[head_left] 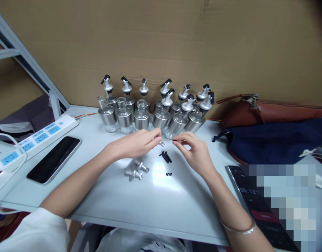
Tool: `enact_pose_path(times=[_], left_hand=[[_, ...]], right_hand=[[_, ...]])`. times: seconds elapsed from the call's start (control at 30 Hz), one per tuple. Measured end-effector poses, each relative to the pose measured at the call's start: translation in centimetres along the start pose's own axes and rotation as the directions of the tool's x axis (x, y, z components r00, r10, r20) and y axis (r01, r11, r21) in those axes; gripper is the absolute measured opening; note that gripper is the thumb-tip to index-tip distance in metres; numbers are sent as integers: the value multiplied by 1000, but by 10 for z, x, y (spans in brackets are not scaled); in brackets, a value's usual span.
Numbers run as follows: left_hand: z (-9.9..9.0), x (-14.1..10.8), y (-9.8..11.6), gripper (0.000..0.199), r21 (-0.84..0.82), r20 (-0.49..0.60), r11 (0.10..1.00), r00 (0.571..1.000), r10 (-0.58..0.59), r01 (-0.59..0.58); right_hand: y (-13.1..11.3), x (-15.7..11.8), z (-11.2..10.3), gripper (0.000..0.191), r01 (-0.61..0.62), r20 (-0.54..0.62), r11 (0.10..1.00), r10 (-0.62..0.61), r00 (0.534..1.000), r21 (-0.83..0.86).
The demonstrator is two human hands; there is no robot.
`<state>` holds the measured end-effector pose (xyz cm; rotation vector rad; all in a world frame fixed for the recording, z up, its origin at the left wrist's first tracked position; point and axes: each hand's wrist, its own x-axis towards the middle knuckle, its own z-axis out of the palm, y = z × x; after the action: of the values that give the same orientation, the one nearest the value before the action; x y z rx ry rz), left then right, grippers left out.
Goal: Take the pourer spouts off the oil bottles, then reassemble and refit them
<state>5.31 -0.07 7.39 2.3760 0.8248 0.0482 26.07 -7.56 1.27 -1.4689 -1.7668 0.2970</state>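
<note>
My left hand (141,141) is closed around a silver pourer spout (162,143), whose tip shows past the fingers. Facing it, my right hand (194,152) pinches a tiny black part (174,140), mostly hidden by thumb and forefinger. Between and below the hands lie a few black levers (165,156) and some small black rings (169,174). Loose silver pourer spouts (136,170) rest in a small heap under my left wrist. Just beyond the hands stand glass-and-steel bottles (142,120); several carry silver pourers with black levers (187,103), while three in the front left have bare necks.
A black phone (54,159) and a white power strip (40,138) with a cable lie at the left. To the right are a brown and navy bag (276,136) and a device showing a timer (255,196). A cardboard wall (161,42) rises behind the bottles.
</note>
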Motion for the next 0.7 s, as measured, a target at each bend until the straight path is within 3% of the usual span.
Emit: enact_pose_path(times=[0.23,0.37,0.47,0.53,0.7], left_hand=[[-1,1,-1,26,25,9,1000,1000,15,-15],[-3,0,-2,25,15,21,1000,1000,7,-8],[-4,-1,-2,26,19,25,1000,1000,7,-7],[-4,-1,-3,27,21,27,1000,1000,12,-13],[-2,-1,-4,25,24,63,1000,998,-3,1]], right_hand=[[8,-1,2,18,-100,304,993,112,946,-57],[7,-2,-7,13,-226,513,974,208,833,-28],[6,-3,-14,11,-328,690,945,236,684,3],[4,-4,-15,11,-392,742,920,274,611,-17],[0,-7,-10,8,-410,755,912,283,592,-20]])
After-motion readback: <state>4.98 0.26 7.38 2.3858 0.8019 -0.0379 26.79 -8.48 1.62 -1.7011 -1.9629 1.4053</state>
